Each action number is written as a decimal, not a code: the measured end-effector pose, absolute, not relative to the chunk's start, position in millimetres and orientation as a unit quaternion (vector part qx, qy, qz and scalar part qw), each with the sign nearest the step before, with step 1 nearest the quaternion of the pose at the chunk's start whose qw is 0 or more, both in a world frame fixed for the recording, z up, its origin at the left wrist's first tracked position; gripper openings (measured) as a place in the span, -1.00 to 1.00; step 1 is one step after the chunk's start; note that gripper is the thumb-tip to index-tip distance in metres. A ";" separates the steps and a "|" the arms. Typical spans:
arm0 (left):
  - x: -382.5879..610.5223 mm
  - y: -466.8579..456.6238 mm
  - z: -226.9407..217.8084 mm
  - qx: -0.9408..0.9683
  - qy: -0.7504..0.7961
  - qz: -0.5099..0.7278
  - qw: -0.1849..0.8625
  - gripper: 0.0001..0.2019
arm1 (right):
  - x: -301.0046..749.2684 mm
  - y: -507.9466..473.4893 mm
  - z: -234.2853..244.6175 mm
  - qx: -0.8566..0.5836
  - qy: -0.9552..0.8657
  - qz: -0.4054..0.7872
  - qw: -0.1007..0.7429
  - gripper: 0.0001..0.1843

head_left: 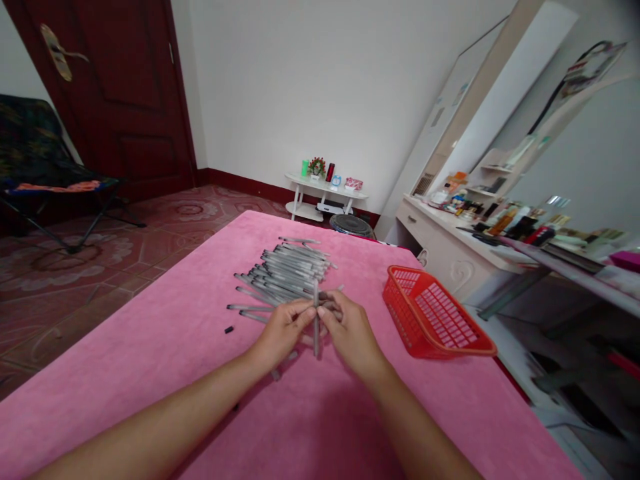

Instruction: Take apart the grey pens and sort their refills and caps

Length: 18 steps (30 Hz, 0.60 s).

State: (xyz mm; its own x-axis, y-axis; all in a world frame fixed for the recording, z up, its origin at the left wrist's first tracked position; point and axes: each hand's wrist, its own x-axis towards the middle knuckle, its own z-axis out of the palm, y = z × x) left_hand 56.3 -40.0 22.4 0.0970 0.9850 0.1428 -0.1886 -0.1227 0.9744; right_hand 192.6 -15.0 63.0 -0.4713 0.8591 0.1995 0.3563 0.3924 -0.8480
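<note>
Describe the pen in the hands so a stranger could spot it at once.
On the pink table, a pile of grey pens lies left of the red basket. At its near edge the left hand and right hand pinch one pen between them. It alone runs straight away from the viewer; the rest lie crosswise.

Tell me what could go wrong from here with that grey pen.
The grey pen, pinched upright between the left hand and right hand, may slip into the pile just behind and scatter it. The small black piece lying apart on the pink cloth could be overlooked or brushed off.
</note>
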 end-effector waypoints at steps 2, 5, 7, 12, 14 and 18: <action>61.8 -42.2 21.6 0.513 0.376 0.541 0.549 -0.61 | 192.6 -15.3 61.8 -0.385 -0.753 0.408 0.344 -0.71; 62.8 -42.5 25.4 0.554 0.382 0.535 0.511 -0.60 | 198.9 -11.0 72.6 -0.381 -0.741 0.404 0.376 -0.72; 55.9 -39.4 29.9 0.609 0.412 0.533 0.418 -0.64 | 212.7 -4.2 88.9 -0.409 -0.736 0.348 0.413 -0.72; 17.4 -20.5 32.1 0.679 0.498 0.505 0.190 -0.77 | 283.4 24.2 127.8 -0.541 -0.682 0.064 0.488 -0.62; 0.7 -12.3 28.4 0.685 0.527 0.482 0.142 -0.80 | 314.3 36.7 130.6 -0.625 -0.668 -0.070 0.398 -0.63; -18.1 -3.7 22.0 0.716 0.549 0.416 0.114 -0.83 | 350.1 54.2 119.3 -0.695 -0.669 -0.134 0.225 -0.65</action>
